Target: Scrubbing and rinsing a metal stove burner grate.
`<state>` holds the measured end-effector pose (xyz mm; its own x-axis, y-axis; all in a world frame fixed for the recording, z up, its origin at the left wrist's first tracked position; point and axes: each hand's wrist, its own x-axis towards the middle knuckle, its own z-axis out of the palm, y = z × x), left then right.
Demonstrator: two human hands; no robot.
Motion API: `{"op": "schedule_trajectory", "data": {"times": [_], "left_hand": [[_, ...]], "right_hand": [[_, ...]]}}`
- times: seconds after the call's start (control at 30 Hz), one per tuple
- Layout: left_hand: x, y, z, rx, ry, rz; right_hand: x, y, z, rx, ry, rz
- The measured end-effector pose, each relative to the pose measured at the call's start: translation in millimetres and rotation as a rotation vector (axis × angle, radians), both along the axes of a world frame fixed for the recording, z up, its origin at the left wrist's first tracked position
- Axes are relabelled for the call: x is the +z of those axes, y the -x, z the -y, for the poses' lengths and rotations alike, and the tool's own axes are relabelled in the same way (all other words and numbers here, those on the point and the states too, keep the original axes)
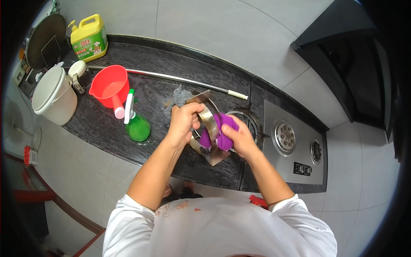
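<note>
My left hand (184, 123) grips the rim of a round metal pot stand (209, 123) from a gas hob and holds it tilted above the counter. The stand is a stained band with flat metal fins sticking out. My right hand (239, 135) is closed around a bunched purple cloth (226, 141). Part of this cloth lies against the band, and some of it shows inside the ring. Just beyond my left hand is a grey scrubbing cloth or mesh (180, 96), partly hidden. A second ring-shaped pot stand (253, 120) rests at the right, by the hob.
A steel gas hob (301, 128) with two bare burners is set in the dark stone counter (167, 75). Leftward stand a green spray bottle (138, 128), red dipper (110, 85), lidded white bucket (59, 102) and yellow detergent jug (88, 38). A metal pole (179, 78) lies behind.
</note>
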<state>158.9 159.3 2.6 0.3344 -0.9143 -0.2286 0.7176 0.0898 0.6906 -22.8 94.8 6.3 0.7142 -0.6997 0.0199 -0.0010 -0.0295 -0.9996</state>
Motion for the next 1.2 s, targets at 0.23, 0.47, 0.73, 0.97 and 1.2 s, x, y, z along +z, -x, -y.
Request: {"op": "schedule_trajectory", "data": {"times": [0.23, 0.47, 0.73, 0.97, 1.2], "left_hand": [[14.7, 11.6, -0.8, 0.081, -0.009, 0.095], [-10.4, -8.9, 12.2, 0.108, -0.021, -0.01], [-28.0, -21.3, 19.5, -0.041, -0.183, -0.246], [-30.6, -21.1, 26.4, -0.059, -0.163, -0.222], [-32.3, -17.3, 28.6, 0.018, -0.157, -0.21]], "right_hand": [[24.7, -39.3, 15.4, -0.017, -0.575, 0.111], [-0.1, -11.0, -8.3, 0.069, -0.42, 0.044], [-12.3, 8.1, -3.3, 0.181, 0.113, -0.183], [12.5, 3.5, 12.6, 0.21, 0.795, -0.41], [55.4, 6.4, 39.4, 0.481, 0.932, -0.531]]}}
